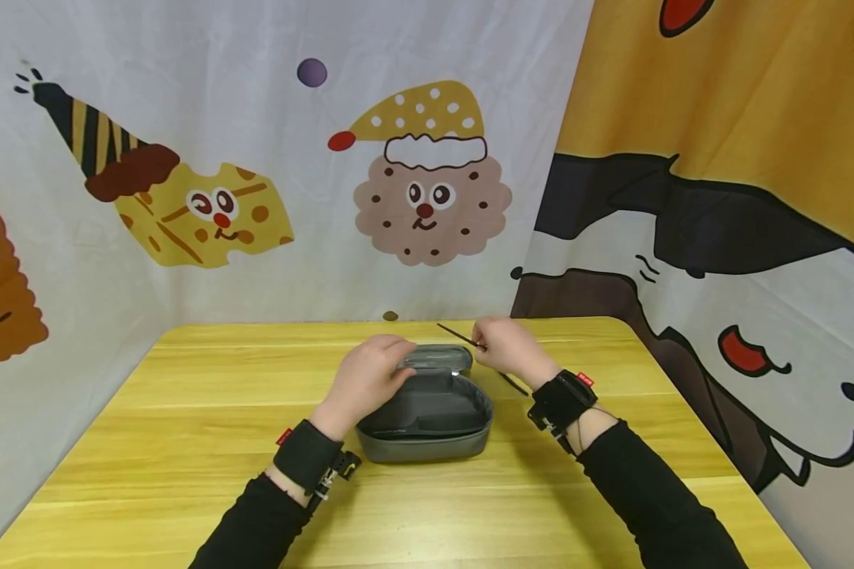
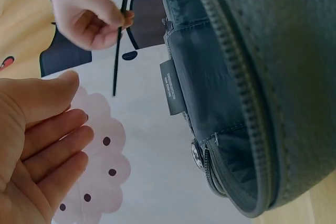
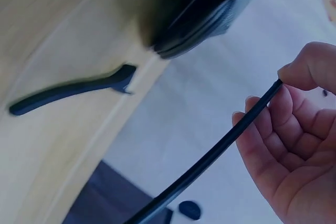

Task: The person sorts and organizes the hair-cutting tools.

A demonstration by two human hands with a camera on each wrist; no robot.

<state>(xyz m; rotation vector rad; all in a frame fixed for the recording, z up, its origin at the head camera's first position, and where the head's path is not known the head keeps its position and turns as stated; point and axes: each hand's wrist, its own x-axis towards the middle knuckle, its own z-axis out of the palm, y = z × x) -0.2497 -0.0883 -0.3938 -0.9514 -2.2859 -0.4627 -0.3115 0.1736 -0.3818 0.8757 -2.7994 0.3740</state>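
Observation:
A grey zippered case [image 1: 427,449] lies on the table with its lid [image 1: 437,357] folded back, showing a dark lining. My left hand [image 1: 373,375] is at the case's left side, near the lid. In the left wrist view its fingers [image 2: 63,145] are relaxed and hold nothing. Above the table, right of the lid, my right hand [image 1: 505,345] pinches a thin black stick [image 3: 210,148] between thumb and fingers. A dark razor-like tool [image 3: 73,90] with a curved handle and short angled head lies on the table beside the case.
The wooden table [image 1: 206,442] ends at a back edge just behind the case. Printed cartoon curtains [image 1: 256,292] hang behind it and on the right. Inside the case, a fabric label [image 2: 171,88] sticks out at the hinge.

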